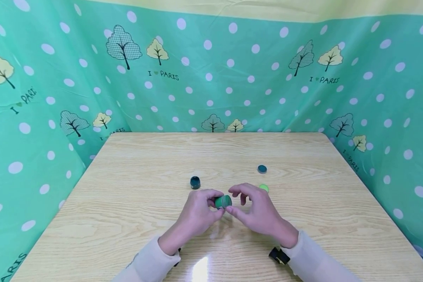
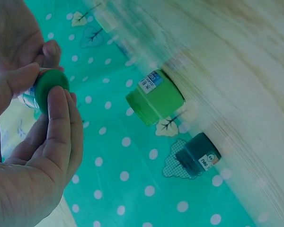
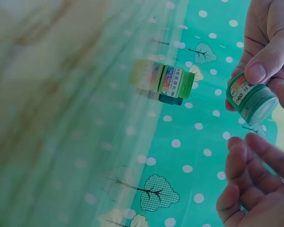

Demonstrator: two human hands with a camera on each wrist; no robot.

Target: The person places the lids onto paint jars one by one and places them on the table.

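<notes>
My left hand (image 1: 201,207) grips a small green paint jar (image 1: 222,201), its thumb and fingers around the body. The jar is tipped on its side, with a pale, see-through-looking end facing my right hand (image 1: 255,207). A white printed label shows on this paint jar (image 3: 241,92) in the right wrist view. My right hand's fingers are loosely bent near that end and hold nothing; in the right wrist view its fingertips (image 3: 251,137) stand just apart from it. A light green jar (image 2: 158,97) and a dark teal jar (image 2: 199,153) stand beyond the left hand.
On the wood-grain table (image 1: 127,168), the dark teal jar (image 1: 195,183) stands uncapped. A dark blue-teal lid (image 1: 262,169) lies to the right. A light green disc-like lid (image 1: 264,187) is partly behind my right hand. A green dotted cloth (image 1: 229,78) hangs around the table.
</notes>
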